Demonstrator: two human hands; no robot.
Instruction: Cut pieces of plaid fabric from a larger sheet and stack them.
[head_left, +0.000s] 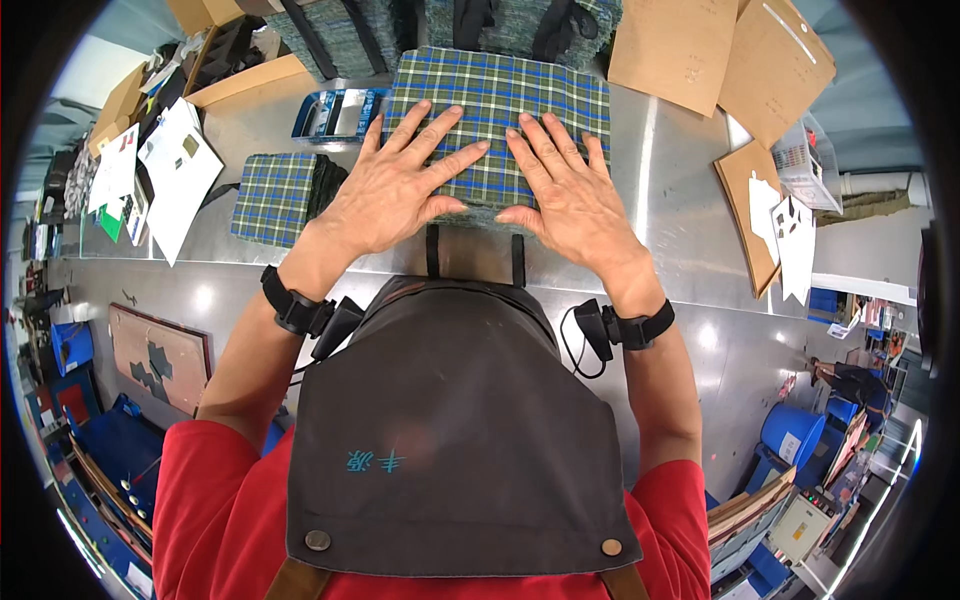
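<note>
A stack of green, blue and white plaid fabric pieces [500, 80] lies on a metal table. Both palms press down on it: my left hand [392, 188] covers its left side, and my right hand [572, 205] its right side. Each hand is open, with fingers spread and the thumbs pointing toward each other. Two black straps [433, 252] stick out from under the stack's near edge. Left of my left wrist sits a smaller plaid pile [272, 195] with black material along its right side. Neither hand grips anything.
A blue tray [340, 115] stands beside the stack. Bundles of plaid pieces with black straps [335, 40] sit behind it. Brown paper patterns [672, 50] lie at the far right, near a clear plastic bin [808, 165]. White papers [180, 170] and boxes crowd the left.
</note>
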